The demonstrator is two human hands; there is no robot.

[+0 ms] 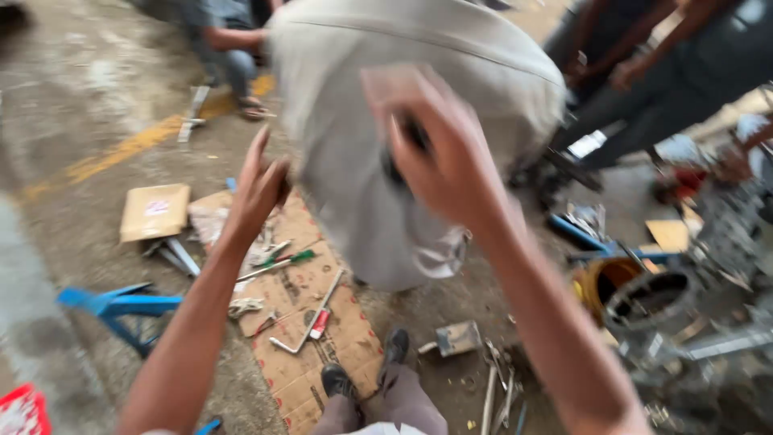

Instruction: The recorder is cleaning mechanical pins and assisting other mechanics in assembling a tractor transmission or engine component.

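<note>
Both hands raised against a grey cloth-covered bulk point(346, 121) ahead, above the floor. Left hand point(259, 187) open, fingers spread at its lower left edge. Right hand point(431, 149) blurred, curled on something small and dark point(415, 133). Below: flattened cardboard point(310, 338) carrying an L-shaped wrench point(310, 321) and screwdrivers point(278, 264).

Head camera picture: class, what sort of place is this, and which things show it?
Probably a repair workshop floor. Hand tools such as an L-shaped wrench lie on flattened cardboard over stained concrete, and greasy metal engine parts sit at the right.
</note>
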